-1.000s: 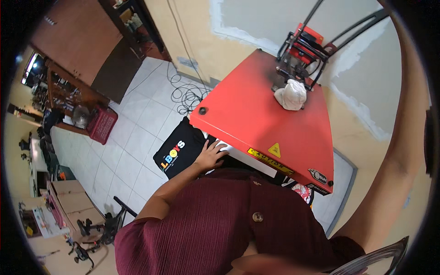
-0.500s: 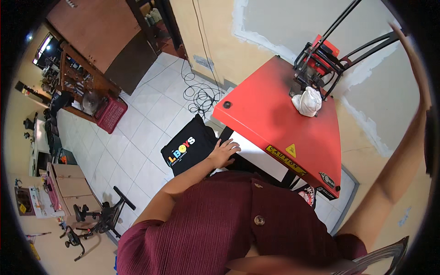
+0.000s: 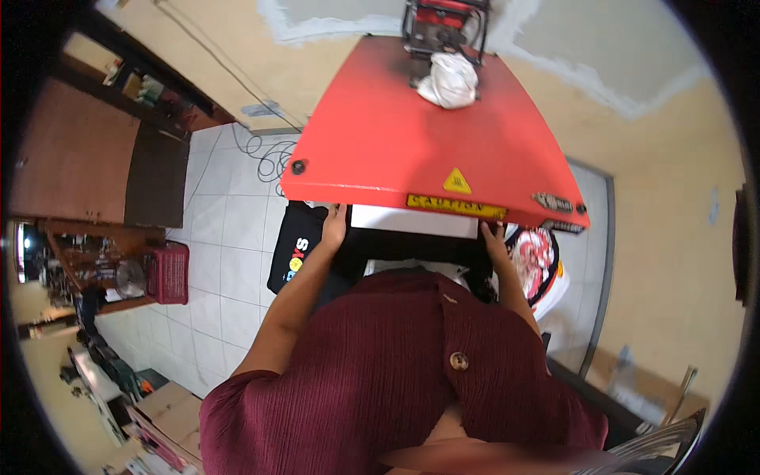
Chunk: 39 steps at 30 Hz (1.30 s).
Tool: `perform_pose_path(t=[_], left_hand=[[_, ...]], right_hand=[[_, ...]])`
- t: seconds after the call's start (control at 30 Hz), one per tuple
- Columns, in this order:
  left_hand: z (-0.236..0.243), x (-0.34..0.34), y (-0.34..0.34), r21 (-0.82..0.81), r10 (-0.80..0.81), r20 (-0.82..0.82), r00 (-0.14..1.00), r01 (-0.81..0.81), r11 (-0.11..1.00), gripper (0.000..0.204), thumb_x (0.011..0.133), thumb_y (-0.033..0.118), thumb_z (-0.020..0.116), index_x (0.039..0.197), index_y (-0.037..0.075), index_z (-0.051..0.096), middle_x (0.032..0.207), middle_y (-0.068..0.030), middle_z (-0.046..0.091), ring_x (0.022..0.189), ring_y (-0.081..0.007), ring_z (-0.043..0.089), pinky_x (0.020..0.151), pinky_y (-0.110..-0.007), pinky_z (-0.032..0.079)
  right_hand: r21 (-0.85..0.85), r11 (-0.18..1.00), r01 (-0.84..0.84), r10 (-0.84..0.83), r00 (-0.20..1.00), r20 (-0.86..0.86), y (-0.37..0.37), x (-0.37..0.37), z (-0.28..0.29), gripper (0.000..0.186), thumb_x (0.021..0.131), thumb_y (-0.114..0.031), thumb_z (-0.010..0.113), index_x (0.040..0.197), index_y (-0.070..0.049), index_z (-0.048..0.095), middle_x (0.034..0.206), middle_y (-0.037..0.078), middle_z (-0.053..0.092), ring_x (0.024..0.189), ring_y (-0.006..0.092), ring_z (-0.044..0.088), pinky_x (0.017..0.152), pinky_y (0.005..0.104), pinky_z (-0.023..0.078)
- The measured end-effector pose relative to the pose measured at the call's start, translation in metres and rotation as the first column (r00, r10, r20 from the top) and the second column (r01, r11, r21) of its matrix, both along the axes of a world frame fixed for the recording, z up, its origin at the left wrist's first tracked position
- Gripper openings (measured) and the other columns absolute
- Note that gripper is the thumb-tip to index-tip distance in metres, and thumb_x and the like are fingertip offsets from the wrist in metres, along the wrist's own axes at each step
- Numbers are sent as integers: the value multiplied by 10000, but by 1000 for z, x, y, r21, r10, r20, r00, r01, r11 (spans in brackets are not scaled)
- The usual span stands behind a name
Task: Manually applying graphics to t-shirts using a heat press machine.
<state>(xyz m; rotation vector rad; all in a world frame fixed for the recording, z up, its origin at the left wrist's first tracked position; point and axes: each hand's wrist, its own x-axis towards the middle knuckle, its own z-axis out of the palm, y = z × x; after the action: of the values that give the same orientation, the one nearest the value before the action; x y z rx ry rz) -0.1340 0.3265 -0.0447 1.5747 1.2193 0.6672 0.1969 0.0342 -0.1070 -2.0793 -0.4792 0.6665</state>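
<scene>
Under the raised red lid [image 3: 431,134] of a heat press lies a white sheet or surface [image 3: 416,220], with black cloth [image 3: 412,245] along its near side. My left hand [image 3: 335,227] rests at the left end of the white area, fingers stretched forward and partly under the lid's edge. At the right end is my right hand [image 3: 493,240], thumb and finger apart beside the white corner. Both hands look open, though the lid's shadow hides part of the fingers. A folded black T-shirt [image 3: 293,245] with coloured print lies left of my left hand.
A crumpled white cloth [image 3: 451,81] sits on the lid near its black and red lever mechanism [image 3: 447,32]. Right of the press is a white, red and black printed garment [image 3: 534,261]. Black cable [image 3: 273,158] coils on the tiled floor near a dark red crate [image 3: 169,273].
My view has turned to face the press squarely. My right arm, raised far to the right before, has come down to the press's right side. My left hand stays at the left edge.
</scene>
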Motion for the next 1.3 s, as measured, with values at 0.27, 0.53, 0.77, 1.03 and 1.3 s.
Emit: perform_pose_path(t=[0.27, 0.53, 0.77, 1.03, 1.3], left_hand=[[-4, 15, -4, -122, -146, -307, 941, 113, 986, 818, 916, 610, 402, 1319, -101, 355, 1195, -378, 508, 1166, -479, 479, 966, -444, 395], [-5, 7, -1, -132, -165, -351, 922, 125, 983, 835, 925, 606, 365, 1374, -95, 306, 1281, -374, 448, 1223, -463, 441, 1023, -438, 363], [-4, 14, -2, -116, -132, -370, 920, 95, 989, 813, 918, 603, 394, 1326, -99, 354, 1272, -364, 463, 1204, -469, 453, 1010, -438, 369], [8, 17, -13, -69, -111, -365, 924, 92, 993, 761, 930, 581, 389, 1316, -75, 364, 1250, -347, 489, 1180, -461, 477, 987, -446, 382], [-4, -12, -52, -68, -79, -376, 923, 57, 996, 807, 923, 570, 408, 1393, -77, 299, 1306, -352, 445, 1238, -447, 436, 1033, -418, 353]], right_hand=[[48, 996, 72, -74, 996, 44, -7, 0, 39, 586, 861, -425, 654, 1182, 6, 420, 1031, 244, 614, 972, 384, 606, 847, 415, 459], [-110, 985, 133, -130, 991, 38, 3, -22, 60, 586, 878, -464, 617, 1206, -24, 412, 1099, 251, 598, 1022, 365, 587, 859, 413, 451], [-75, 988, 136, -123, 981, 151, 4, -13, 52, 613, 844, -440, 653, 1190, 6, 413, 1037, 318, 604, 1003, 458, 594, 848, 460, 454], [-70, 992, 105, -100, 993, 67, -5, -7, 46, 723, 833, -501, 651, 1198, 83, 433, 1123, 319, 580, 1077, 439, 566, 913, 429, 438], [-134, 990, 49, -43, 998, 43, -43, -39, 51, 746, 836, -547, 619, 1181, 101, 489, 1119, 324, 586, 1087, 428, 568, 910, 429, 441]])
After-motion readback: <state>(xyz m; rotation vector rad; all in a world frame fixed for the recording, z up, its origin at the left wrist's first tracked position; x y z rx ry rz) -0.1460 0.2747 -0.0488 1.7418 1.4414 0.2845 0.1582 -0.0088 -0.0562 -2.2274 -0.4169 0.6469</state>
